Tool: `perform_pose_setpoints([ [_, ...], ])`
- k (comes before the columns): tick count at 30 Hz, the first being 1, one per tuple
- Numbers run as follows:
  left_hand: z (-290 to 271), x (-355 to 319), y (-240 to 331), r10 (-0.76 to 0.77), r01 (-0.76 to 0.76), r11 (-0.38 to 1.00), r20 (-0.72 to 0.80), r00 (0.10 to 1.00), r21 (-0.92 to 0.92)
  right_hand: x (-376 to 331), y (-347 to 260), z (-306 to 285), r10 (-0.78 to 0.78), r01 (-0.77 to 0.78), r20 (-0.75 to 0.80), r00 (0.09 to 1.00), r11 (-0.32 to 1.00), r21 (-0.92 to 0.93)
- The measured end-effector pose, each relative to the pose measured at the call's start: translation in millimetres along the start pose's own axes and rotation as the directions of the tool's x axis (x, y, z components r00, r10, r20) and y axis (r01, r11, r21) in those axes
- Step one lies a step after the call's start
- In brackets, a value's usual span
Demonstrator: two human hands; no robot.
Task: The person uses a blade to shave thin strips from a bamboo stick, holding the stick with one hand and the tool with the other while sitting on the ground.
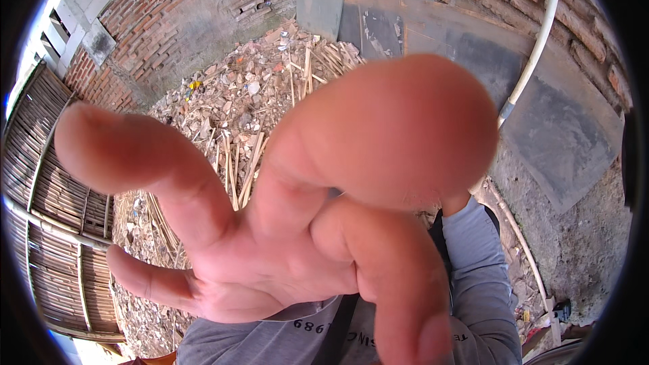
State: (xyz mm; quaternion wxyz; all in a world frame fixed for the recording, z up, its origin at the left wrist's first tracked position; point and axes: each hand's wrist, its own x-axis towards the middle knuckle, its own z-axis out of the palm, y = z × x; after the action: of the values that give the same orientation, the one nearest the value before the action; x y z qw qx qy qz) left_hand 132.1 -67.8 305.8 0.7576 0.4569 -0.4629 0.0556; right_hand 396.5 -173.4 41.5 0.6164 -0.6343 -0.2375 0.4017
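My left hand [263, 263] fills the middle of the head view, raised very close to the camera with its palm toward it. Its fingers are spread apart; one points at the lens and looks huge and blurred, and another bends downward. I see nothing held in it. On the right, the grey sleeve [476, 250] of my right arm reaches forward. Only a bit of wrist shows of my right hand [458, 204]; the large fingertip in front hides its fingers and anything in them. Behind the raised hand lie broken rubble [230, 91] and thin split sticks [233, 165].
A brick wall [182, 23] rises at the back. To the left stands a bamboo slat panel [51, 182]. Dark flat sheets [558, 132] lean against the wall at right, with a pale pipe [541, 40] in front. A thin pole [517, 236] lies beside my right arm.
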Motion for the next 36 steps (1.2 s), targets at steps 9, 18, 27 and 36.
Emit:
perform_pose_setpoints([
  [9, -2.5, -16.9, -6.4, -0.009, 0.017, 0.999, -0.237, 0.971, 0.029, 13.4, 10.4, -3.4, -0.002, 0.011, 0.056, 0.998, 0.989, -0.150],
  [18, -10.4, -6.7, -66.4, 0.126, -0.166, 0.986, -0.525, 0.842, -0.030, 13.2, 15.2, -6.6, -0.015, 0.012, -0.012, 1.000, 0.978, -0.208],
  [27, -2.8, -12.4, -60.1, 0.164, -0.192, 0.981, -0.525, 0.835, 0.001, 13.0, 8.6, 0.3, 0.045, -0.037, 0.027, 0.999, 0.971, -0.234],
  [36, -7.5, -15.1, -69.3, 0.175, -0.220, 0.975, -0.556, 0.813, -0.015, 10.6, 9.1, -4.6, 0.029, -0.023, 0.025, 0.999, 0.976, -0.218],
])
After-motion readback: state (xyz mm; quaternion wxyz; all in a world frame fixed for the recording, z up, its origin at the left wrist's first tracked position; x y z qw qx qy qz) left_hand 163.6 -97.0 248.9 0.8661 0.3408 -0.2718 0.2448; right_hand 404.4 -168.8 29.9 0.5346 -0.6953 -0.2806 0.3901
